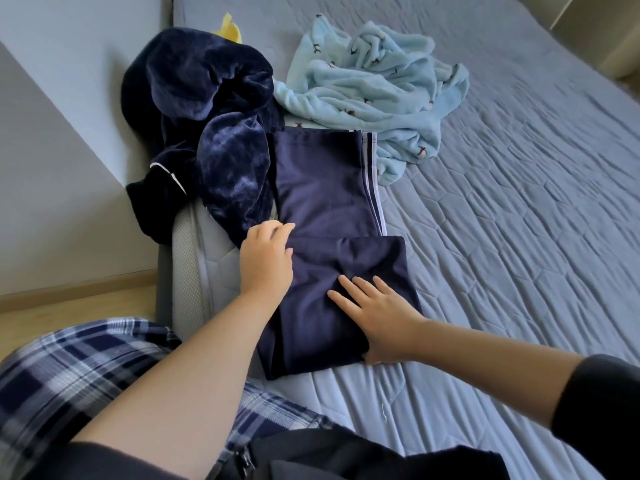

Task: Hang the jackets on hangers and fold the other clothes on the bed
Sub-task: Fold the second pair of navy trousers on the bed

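Navy track trousers (322, 188) with white side stripes lie lengthwise on the bed, their near part folded over into a thicker layer (346, 271). My left hand (266, 261) rests at the left edge of that fold, its fingers curled over the cloth. My right hand (377, 317) lies flat on the folded part, fingers spread and pressing down. A dark blue velvety garment (207, 109) is heaped to the left of the trousers. Beyond them lies a crumpled light blue fleece garment (374, 84) with small dark prints.
The bed has a quilted grey-blue cover (519, 220), bare on its right side. A yellow object (228, 29) peeks out behind the dark heap. A wall (52, 133) and wooden floor (69, 303) lie to the left. My checked trousers (69, 368) fill the lower left.
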The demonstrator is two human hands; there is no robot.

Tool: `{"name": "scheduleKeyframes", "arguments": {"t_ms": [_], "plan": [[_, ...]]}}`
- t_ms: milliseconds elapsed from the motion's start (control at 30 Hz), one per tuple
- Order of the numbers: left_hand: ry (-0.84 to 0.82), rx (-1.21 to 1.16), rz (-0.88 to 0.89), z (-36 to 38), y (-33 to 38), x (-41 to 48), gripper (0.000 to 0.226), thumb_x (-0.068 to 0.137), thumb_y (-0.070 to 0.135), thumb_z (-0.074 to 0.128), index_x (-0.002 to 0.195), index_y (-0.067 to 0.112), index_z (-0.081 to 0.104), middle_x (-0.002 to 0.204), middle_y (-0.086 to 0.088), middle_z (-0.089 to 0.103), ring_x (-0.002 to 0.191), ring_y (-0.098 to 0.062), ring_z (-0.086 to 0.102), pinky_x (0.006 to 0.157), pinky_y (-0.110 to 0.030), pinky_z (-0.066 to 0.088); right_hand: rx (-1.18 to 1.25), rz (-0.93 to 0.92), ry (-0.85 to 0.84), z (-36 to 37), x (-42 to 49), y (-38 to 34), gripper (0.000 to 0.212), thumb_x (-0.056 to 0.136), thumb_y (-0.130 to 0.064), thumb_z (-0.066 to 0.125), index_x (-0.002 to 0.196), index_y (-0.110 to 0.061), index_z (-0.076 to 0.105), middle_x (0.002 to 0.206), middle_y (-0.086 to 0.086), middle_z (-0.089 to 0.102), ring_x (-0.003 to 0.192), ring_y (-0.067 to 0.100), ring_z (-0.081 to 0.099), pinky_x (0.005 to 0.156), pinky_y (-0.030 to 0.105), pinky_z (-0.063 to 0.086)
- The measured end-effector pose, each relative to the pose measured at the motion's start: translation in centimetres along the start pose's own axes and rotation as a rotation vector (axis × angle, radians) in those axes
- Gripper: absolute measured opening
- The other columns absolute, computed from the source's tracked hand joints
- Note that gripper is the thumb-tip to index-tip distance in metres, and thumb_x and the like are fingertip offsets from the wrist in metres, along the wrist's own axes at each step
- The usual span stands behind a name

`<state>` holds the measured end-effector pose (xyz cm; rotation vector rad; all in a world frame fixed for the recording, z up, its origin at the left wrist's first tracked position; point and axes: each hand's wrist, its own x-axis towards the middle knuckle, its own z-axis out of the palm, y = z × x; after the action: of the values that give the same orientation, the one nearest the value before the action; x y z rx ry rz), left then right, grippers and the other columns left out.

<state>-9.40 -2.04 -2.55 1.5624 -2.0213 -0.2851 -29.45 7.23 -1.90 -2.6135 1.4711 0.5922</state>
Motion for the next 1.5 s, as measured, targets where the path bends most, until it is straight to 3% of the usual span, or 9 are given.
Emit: {"name": "scheduleKeyframes", "arguments": {"t_ms": [167, 333, 467, 633, 800, 967, 1167, 1367, 1500], "plan": [[-0.517, 0.255, 0.279, 2.0, -0.7, -1.2, 0.051, 0.102, 0.033, 0.034, 0.151, 0.025, 0.023, 0.160, 0.003, 0.014, 0.147, -0.021, 0.006, 0.116, -0.047, 0.011, -0.080, -0.040, 0.155, 1.0, -2.0, -1.8, 0.118, 0.050, -0.058, 0.080, 0.147, -0.011, 0.033, 0.153, 0.017, 0.029, 0.138, 0.035, 0.035, 0.108, 0.054, 0.031], [-0.626, 0.313, 0.211, 3.0, -1.5, -1.8, 0.053, 0.103, 0.036, 0.025, 0.152, 0.031, 0.008, 0.160, 0.009, -0.004, 0.147, -0.015, -0.009, 0.117, -0.046, 0.001, -0.150, 0.006, 0.079, 2.5, -2.3, -2.2, 0.121, 0.061, -0.065, 0.074, 0.151, -0.013, 0.013, 0.156, 0.017, 0.022, 0.139, 0.036, 0.030, 0.105, 0.062, 0.029], [-0.580, 0.118, 0.167, 2.2, -1.4, -1.5, 0.047, 0.100, 0.021, 0.040, 0.146, 0.025, 0.034, 0.159, 0.007, 0.013, 0.147, -0.013, 0.002, 0.117, -0.043, 0.005, -0.089, -0.002, -0.019, 1.5, -0.8, -2.2, 0.103, 0.078, -0.031, 0.070, 0.150, -0.012, -0.001, 0.154, 0.022, 0.014, 0.137, 0.037, 0.024, 0.106, 0.054, 0.030], [-0.577, -0.153, 0.000, 1.1, -1.7, -0.8, 0.033, 0.096, 0.013, 0.047, 0.126, 0.019, 0.060, 0.151, 0.004, 0.036, 0.144, -0.010, 0.020, 0.116, -0.029, 0.013, 0.342, -0.050, 0.027, -3.3, -0.5, 0.9, 0.057, 0.072, -0.016, 0.060, 0.125, -0.019, 0.042, 0.115, 0.002, 0.059, 0.102, 0.027, 0.058, 0.081, 0.038, 0.049], [-0.835, -0.277, -0.430, -0.1, 0.4, 0.4, 0.031, 0.099, 0.030, 0.041, 0.119, 0.021, 0.063, 0.141, 0.000, 0.050, 0.122, -0.017, 0.046, 0.096, -0.024, 0.031, 0.727, -0.039, -0.105, -9.0, 0.4, 4.8, 0.024, 0.064, -0.011, 0.055, 0.087, -0.016, 0.059, 0.074, -0.007, 0.062, 0.068, 0.006, 0.056, 0.063, 0.027, 0.046], [-0.896, -0.752, -0.836, -2.9, -0.3, -0.5, 0.026, 0.100, 0.012, 0.042, 0.121, 0.004, 0.055, 0.119, -0.013, 0.059, 0.070, -0.007, 0.060, 0.055, -0.016, 0.050, 1.064, -0.066, -0.404, -11.7, 2.0, 8.4, 0.033, 0.051, -0.014, 0.056, 0.082, -0.012, 0.066, 0.077, 0.001, 0.067, 0.075, 0.017, 0.062, 0.071, 0.029, 0.049], [-1.036, -0.937, -1.002, -2.9, -0.7, -1.6, 0.027, 0.098, 0.025, 0.047, 0.106, 0.006, 0.066, 0.098, -0.012, 0.070, 0.088, -0.028, 0.067, 0.075, -0.035, 0.052, 1.092, 0.066, -0.552, -12.1, 5.0, 11.7, 0.035, 0.062, -0.007, 0.060, 0.097, -0.007, 0.068, 0.094, 0.013, 0.071, 0.087, 0.031, 0.066, 0.084, 0.041, 0.052], [-0.516, -1.461, -1.077, -1.9, -1.7, 0.0, 0.063, 0.089, 0.069, 0.037, 0.115, 0.021, 0.068, 0.117, -0.003, 0.068, 0.107, -0.020, 0.064, 0.088, -0.036, 0.048, 0.617, 0.137, -0.228, -14.6, 10.6, 12.6, 0.008, 0.076, -0.019, 0.063, 0.081, -0.023, 0.067, 0.075, -0.008, 0.068, 0.076, 0.015, 0.065, 0.063, 0.023, 0.049], [-0.272, -1.343, -0.881, -1.6, -2.1, 1.4, 0.068, 0.084, 0.062, 0.051, 0.137, 0.018, 0.049, 0.137, -0.001, 0.055, 0.122, -0.014, 0.053, 0.109, -0.034, 0.035, 0.487, 0.286, 0.107, -12.7, 14.8, 12.5, 0.030, 0.082, -0.019, 0.057, 0.111, -0.020, 0.066, 0.109, -0.001, 0.065, 0.102, 0.021, 0.060, 0.077, 0.027, 0.046]]}}
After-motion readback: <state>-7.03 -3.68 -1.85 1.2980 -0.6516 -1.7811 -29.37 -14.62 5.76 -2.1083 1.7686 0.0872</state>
